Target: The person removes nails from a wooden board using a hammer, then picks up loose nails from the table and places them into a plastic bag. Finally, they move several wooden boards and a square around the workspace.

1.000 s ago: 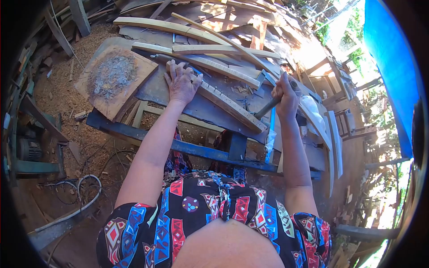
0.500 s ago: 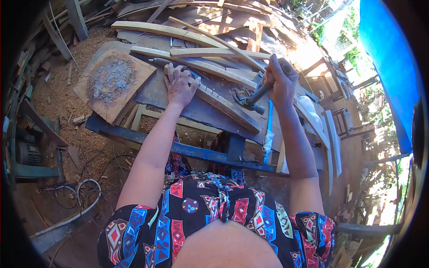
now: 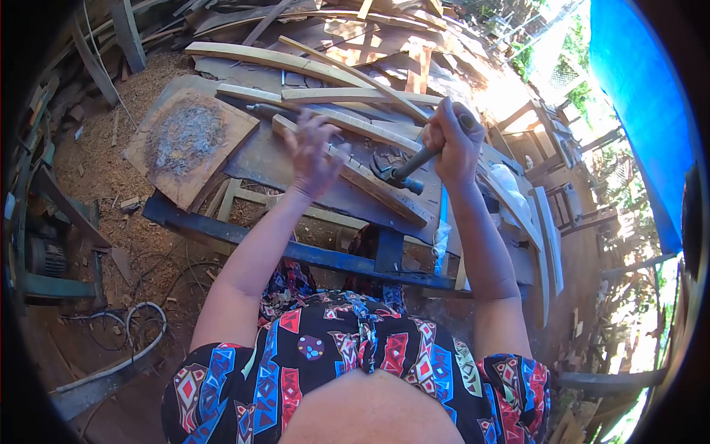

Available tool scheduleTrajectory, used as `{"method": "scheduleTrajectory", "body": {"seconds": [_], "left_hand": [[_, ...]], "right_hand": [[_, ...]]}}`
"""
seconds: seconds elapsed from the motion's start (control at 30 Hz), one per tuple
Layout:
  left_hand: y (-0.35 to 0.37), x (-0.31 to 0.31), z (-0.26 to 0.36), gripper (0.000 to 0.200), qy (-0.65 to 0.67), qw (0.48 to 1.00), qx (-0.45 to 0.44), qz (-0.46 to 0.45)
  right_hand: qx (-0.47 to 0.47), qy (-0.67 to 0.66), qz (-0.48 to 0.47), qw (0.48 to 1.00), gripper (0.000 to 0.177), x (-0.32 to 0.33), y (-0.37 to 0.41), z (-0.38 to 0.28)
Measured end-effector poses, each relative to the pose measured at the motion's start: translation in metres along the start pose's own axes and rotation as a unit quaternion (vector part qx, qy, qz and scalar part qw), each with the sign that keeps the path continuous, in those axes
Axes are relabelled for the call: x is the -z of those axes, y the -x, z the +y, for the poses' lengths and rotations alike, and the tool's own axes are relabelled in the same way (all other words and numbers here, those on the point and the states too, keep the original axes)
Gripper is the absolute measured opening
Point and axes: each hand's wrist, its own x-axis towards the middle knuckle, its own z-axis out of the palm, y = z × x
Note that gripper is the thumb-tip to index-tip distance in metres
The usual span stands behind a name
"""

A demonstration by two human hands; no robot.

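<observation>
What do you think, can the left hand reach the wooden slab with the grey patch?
Probably yes: the wooden slab lies close beside the left hand, and nothing tall appears to stand between them.

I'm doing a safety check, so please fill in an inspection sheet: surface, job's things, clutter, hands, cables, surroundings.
Surface: table, partly covered with wood.
Job's things: wooden bar on the table; hammer, head near the bar.
Clutter: wood strips beyond the bar.
Hands: right hand grips the hammer; left hand blurred, at the bar, grip unclear.
Cables: white cable or hose at lower left.
Surroundings: blue tarp at right; chips on the ground.
</observation>
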Motion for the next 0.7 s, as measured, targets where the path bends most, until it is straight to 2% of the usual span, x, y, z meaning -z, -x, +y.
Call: {"method": "scheduleTrajectory", "body": {"seconds": [0.03, 0.1, 0.13, 0.2, 0.23, 0.3, 0.33, 0.5, 0.57, 0.7], "left_hand": [[-0.006, 0.000, 0.019, 0.029, 0.000, 1.000, -0.002, -0.001], [-0.014, -0.003, 0.051, 0.023, -0.033, 0.980, -0.084, -0.179], [-0.015, -0.006, 0.060, 0.023, -0.034, 0.979, -0.090, -0.179], [-0.023, -0.012, 0.075, 0.016, -0.138, 0.926, -0.151, -0.316], [-0.027, -0.014, 0.078, 0.016, -0.138, 0.925, -0.163, -0.315], [-0.034, -0.020, 0.082, 0.019, -0.127, 0.874, -0.086, -0.462], [-0.039, -0.019, 0.087, 0.025, -0.130, 0.856, -0.081, -0.494], [-0.040, -0.026, 0.072, 0.030, -0.121, 0.822, -0.063, -0.553], [-0.038, -0.029, 0.065, 0.030, -0.089, 0.807, -0.024, -0.583], [-0.047, -0.019, 0.080, 0.026, -0.125, 0.790, -0.042, -0.598]], "right_hand": [[-0.004, -0.006, 0.002, 1.000, 0.030, 0.000, 0.003, 0.002], [-0.002, -0.011, 0.003, 1.000, 0.030, 0.000, 0.007, 0.005], [-0.006, 0.004, 0.012, 1.000, 0.028, -0.002, 0.011, 0.005], [-0.008, 0.030, 0.015, 0.999, 0.027, 0.001, 0.015, 0.006], [0.002, 0.030, 0.022, 0.999, 0.027, 0.002, 0.016, 0.007], [0.010, 0.052, 0.024, 0.998, 0.028, 0.000, 0.018, 0.006], [0.009, 0.051, 0.024, 0.998, 0.028, 0.000, 0.019, 0.004], [0.006, 0.044, -0.002, 0.999, 0.029, 0.000, 0.022, 0.003], [0.009, 0.037, -0.003, 0.999, 0.029, -0.001, 0.022, 0.002], [0.006, 0.027, -0.008, 1.000, 0.028, -0.002, 0.023, 0.001]]}}
